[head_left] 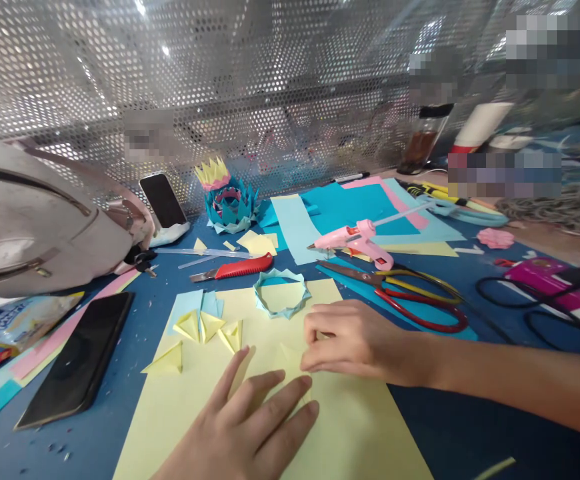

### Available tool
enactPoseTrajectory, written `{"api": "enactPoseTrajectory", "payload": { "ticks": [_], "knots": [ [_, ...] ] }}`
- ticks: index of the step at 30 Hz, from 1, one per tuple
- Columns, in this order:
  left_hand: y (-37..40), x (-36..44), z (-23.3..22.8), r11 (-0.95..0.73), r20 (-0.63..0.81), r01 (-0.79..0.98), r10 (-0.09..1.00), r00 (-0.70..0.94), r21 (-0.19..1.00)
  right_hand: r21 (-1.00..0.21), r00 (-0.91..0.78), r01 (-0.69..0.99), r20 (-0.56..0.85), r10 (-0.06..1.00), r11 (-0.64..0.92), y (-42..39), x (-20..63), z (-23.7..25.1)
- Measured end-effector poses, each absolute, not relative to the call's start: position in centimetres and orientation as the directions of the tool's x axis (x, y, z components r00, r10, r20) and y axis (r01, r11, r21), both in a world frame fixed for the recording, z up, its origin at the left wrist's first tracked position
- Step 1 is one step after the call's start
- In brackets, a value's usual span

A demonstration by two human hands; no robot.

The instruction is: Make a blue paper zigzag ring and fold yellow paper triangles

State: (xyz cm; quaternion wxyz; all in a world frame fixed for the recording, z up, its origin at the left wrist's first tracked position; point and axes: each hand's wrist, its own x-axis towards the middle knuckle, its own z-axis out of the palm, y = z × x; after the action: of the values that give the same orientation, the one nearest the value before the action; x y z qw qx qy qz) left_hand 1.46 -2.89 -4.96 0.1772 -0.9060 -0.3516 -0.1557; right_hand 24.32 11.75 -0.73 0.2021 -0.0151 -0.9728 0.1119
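My left hand lies with its fingers spread on a large sheet of yellow paper. My right hand is closed, its fingertips pinching the edge of a small yellow paper piece. This piece lies on the sheet between both hands, partly hidden and hard to tell from the yellow beneath it. Left of it rest several folded yellow paper points, some over light blue paper strips. A pale blue folded paper ring sits just beyond my right hand.
Farther off are a red utility knife, a pink glue gun, scissors and a blue layered paper flower. A black phone lies left, near a pale backpack. A magenta power strip stands right; perforated metal rises behind.
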Motion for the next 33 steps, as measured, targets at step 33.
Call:
{"api": "enactPoseTrajectory", "payload": {
  "ticks": [33],
  "knots": [
    [-2.8, 0.7, -2.4, -0.767, 0.267, 0.626, 0.58, 0.77, -0.14, 0.294, -0.817, -0.289, 0.421, -0.394, 0.911, 12.4, 24.0, -0.1]
  ]
}}
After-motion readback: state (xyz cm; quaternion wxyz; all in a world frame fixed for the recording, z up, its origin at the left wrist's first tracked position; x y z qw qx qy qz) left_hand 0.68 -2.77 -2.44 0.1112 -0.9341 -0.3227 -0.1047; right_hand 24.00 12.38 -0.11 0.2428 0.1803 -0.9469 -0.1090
